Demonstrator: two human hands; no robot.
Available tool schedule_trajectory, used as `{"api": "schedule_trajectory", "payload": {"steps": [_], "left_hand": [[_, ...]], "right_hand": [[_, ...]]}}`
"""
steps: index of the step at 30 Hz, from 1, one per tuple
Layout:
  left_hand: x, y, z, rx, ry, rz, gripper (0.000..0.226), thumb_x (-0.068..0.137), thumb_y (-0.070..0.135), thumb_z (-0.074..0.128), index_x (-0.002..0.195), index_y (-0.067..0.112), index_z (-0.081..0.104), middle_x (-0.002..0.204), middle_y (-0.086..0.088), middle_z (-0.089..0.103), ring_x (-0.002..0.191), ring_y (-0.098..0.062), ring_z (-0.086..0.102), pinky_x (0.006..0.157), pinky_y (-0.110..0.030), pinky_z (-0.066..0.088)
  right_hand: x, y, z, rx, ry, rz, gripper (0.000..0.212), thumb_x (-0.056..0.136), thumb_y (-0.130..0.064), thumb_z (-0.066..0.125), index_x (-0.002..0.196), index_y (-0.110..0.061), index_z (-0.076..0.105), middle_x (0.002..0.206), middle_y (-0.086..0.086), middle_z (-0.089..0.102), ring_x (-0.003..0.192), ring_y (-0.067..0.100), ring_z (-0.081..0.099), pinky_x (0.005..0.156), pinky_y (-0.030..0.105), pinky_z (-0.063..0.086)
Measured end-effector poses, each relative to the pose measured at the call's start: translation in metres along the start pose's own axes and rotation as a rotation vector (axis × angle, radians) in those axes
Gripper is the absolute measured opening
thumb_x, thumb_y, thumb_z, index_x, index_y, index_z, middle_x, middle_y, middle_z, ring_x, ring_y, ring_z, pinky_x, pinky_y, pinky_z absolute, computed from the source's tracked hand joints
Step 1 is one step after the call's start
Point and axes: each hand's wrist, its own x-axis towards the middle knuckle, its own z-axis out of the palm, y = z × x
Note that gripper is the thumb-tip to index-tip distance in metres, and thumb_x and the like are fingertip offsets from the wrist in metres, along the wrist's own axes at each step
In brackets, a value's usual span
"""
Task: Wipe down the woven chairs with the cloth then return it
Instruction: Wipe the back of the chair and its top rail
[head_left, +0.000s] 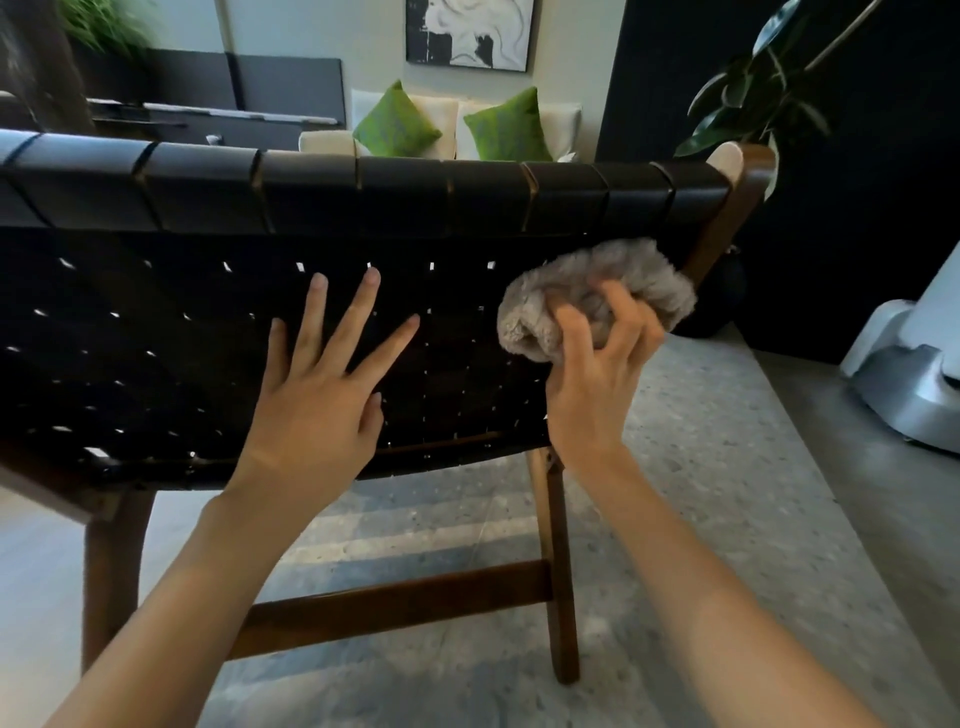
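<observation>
Cloth (626, 275) (grey) bunched in right hand (595, 402); left hand (311, 410) splayed against woven chair (156, 343).

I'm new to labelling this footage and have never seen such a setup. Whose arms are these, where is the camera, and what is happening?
There is no machine here: a person wears one wide-angle camera on the head, so you look down along their bare arms. In front stands a chair with a dark woven back. The left hand lies spread flat against the weave. The right hand holds a bunched grey cloth in its grip, against the back near its right-hand side. Beyond is a sofa with two green cushions.
</observation>
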Motion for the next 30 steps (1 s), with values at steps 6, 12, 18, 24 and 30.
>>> {"api": "schedule_trajectory", "payload": {"steps": [6,12,18,24,30], "left_hand": [[-0.001,0.006,0.001,-0.004,0.021,-0.011,0.082,0.089,0.016,0.056,0.146,0.041,0.003,0.156,0.004,-0.024,0.142,-0.028,-0.026,0.114,-0.055,-0.001],[-0.001,0.0,0.008,0.054,0.047,0.019,0.083,0.087,0.016,0.058,0.149,0.038,0.007,0.158,0.001,-0.02,0.143,-0.032,-0.02,0.114,-0.058,0.005],[-0.001,0.001,0.014,0.085,0.007,-0.035,0.084,0.091,0.02,0.049,0.145,0.043,-0.011,0.151,0.005,-0.036,0.138,-0.029,-0.033,0.115,-0.055,-0.001],[0.001,0.001,0.017,0.09,-0.01,-0.045,0.085,0.091,0.021,0.05,0.144,0.043,-0.014,0.149,0.005,-0.04,0.136,-0.03,-0.037,0.115,-0.056,-0.002],[0.001,0.001,0.015,0.086,-0.028,-0.053,0.082,0.093,0.022,0.046,0.143,0.043,-0.016,0.146,0.007,-0.044,0.135,-0.029,-0.039,0.116,-0.056,-0.001]], "right_hand": [[0.022,0.006,0.015,0.024,-0.096,0.031,0.055,0.083,-0.001,0.055,0.129,-0.026,0.037,0.144,0.006,0.02,0.133,0.043,0.016,0.112,0.052,0.022],[0.007,0.021,0.038,-0.027,-0.071,-0.051,0.057,0.085,0.004,0.045,0.132,-0.026,0.039,0.145,0.011,0.021,0.13,0.049,0.014,0.118,0.038,0.0],[-0.038,0.023,0.047,-0.014,-0.222,0.006,0.053,0.082,0.005,0.033,0.124,-0.025,0.046,0.144,0.007,0.022,0.127,0.049,0.017,0.091,0.052,0.041],[-0.093,0.019,0.054,-0.028,-0.547,0.097,0.067,0.071,0.018,0.051,0.124,-0.021,0.041,0.142,0.01,0.021,0.128,0.054,0.024,0.073,0.065,0.053],[-0.139,0.024,0.065,-0.218,-1.011,0.185,0.053,0.091,0.002,0.05,0.133,-0.027,0.037,0.143,0.018,0.022,0.126,0.038,0.029,0.094,0.048,0.05]]}}
